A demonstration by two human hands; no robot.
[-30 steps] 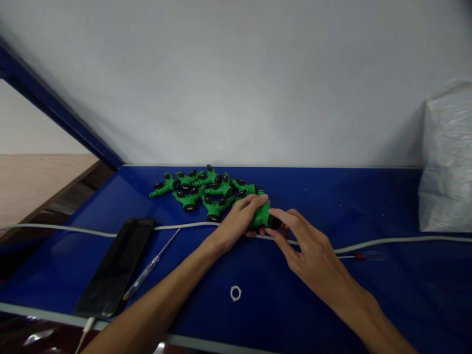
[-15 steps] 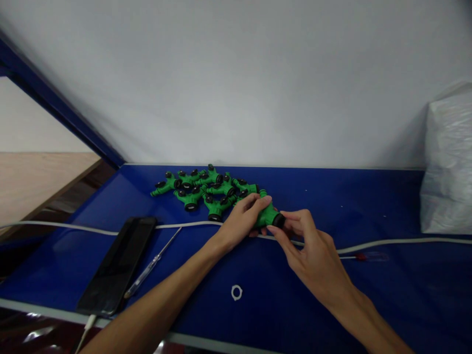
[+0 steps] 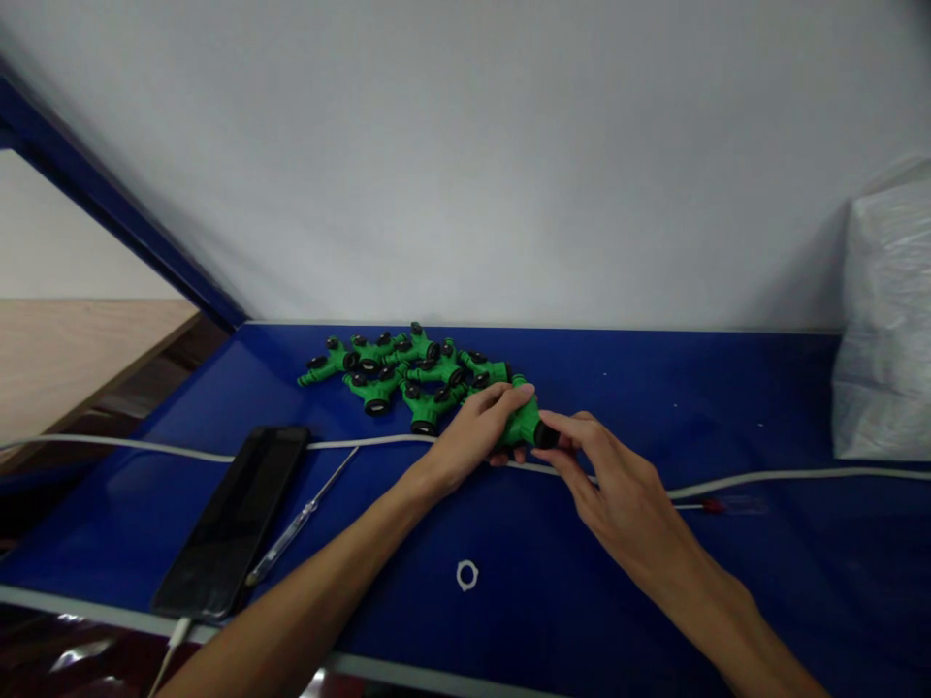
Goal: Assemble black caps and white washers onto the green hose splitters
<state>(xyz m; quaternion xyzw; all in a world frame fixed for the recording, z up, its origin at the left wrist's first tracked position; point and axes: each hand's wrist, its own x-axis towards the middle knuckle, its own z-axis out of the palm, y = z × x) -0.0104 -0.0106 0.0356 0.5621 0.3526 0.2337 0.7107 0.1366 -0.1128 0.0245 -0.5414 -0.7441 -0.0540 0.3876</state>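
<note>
My left hand [image 3: 481, 427] is wrapped round a green Y-shaped hose splitter [image 3: 522, 424], which it holds just above the blue table [image 3: 582, 591]. At the splitter's black collar [image 3: 546, 433], the thumb and fingers of my right hand [image 3: 607, 475] pinch the ring. Part of the splitter is hidden under my left fingers. Several similar green splitters [image 3: 376, 390] with black knobs lie in a cluster to the left of and behind my left hand. Nearer the front lies a small white ring [image 3: 466, 575], apart from both hands.
A black phone [image 3: 234, 519] with a cable plugged in lies at the left, beside a clear-handled screwdriver [image 3: 302, 519]. A white cord [image 3: 771, 476] crosses the table behind a red-and-clear screwdriver [image 3: 717, 506]. A wrapped plastic bag [image 3: 883, 330] stands at the right by the wall.
My right fingers have shifted their grip around the black collar, with the index finger now lying over it. The splitter has moved slightly left; the other items stay put.
</note>
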